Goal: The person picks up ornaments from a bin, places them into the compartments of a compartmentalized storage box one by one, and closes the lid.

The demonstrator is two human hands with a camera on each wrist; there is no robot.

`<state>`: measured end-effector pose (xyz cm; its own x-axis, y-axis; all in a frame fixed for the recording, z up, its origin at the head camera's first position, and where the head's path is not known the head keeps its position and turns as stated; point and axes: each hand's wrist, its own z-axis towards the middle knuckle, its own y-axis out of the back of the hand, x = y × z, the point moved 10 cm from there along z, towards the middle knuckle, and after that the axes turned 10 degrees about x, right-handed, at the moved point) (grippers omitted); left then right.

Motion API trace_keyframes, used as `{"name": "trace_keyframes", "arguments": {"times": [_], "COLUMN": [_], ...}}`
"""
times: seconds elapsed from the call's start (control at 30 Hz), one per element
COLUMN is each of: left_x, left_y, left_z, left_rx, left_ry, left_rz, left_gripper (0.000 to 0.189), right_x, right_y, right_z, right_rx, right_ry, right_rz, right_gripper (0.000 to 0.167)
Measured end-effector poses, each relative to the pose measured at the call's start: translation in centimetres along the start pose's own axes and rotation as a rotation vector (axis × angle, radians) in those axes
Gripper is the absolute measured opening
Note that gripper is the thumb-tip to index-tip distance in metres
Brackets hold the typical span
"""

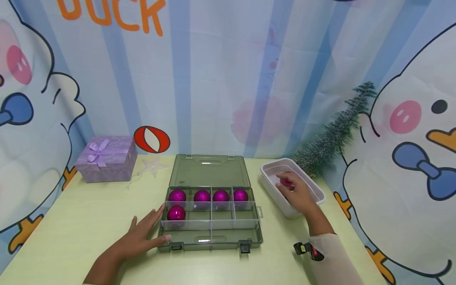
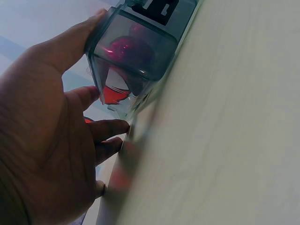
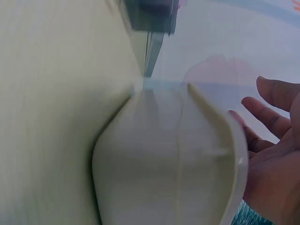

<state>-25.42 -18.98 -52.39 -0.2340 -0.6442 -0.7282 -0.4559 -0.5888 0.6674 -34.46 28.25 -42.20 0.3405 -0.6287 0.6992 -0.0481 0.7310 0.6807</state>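
Note:
A green-tinted, see-through compartment box (image 1: pixel 235 235) lies with its lid (image 1: pixel 209 171) tipped back. Several magenta balls sit in its far row, and another magenta ball (image 1: pixel 176 213) is in the left compartment of the middle row. My left hand (image 1: pixel 140 236) rests against the box's left side, fingers spread, thumb at the near left corner. Over the white plastic bin (image 1: pixel 273 196), my right hand (image 1: pixel 296 194) reaches in with loosely bent fingers. A red-pink ball (image 1: pixel 287 182) shows between its thumb and fingers in the head view; in the right wrist view the fingers look apart.
A purple gift box (image 1: pixel 107 162) with a bow stands at the back left, beside a pale star ornament (image 1: pixel 154 167). Behind the bin a small frosted tree (image 1: pixel 331 130) leans right. A printed curtain (image 1: pixel 221 79) closes off the table's back.

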Motion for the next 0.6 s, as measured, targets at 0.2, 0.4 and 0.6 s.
{"name": "trace_keyframes", "arguments": {"times": [0.2,0.4,0.6], "left_x": [-0.2,-0.1,-0.1], "left_y": [0.2,0.1,0.0], "left_z": [-0.1,0.0,0.0], "left_rx": [-0.017,-0.006,0.012], "left_ry": [-0.014,-0.008,0.008], "left_rz": [0.010,0.001,-0.015], "left_gripper": [0.100,0.100,0.101], "right_x": [-2.9,-5.0,-6.7], "right_y": [1.4,1.5,1.1], "right_z": [0.2,0.5,0.6], "right_rx": [0.068,0.190,0.309], "right_ry": [-0.137,-0.200,-0.271], "right_rz": [-0.017,-0.004,0.041], "right_gripper": [0.040,0.045,0.050]}}
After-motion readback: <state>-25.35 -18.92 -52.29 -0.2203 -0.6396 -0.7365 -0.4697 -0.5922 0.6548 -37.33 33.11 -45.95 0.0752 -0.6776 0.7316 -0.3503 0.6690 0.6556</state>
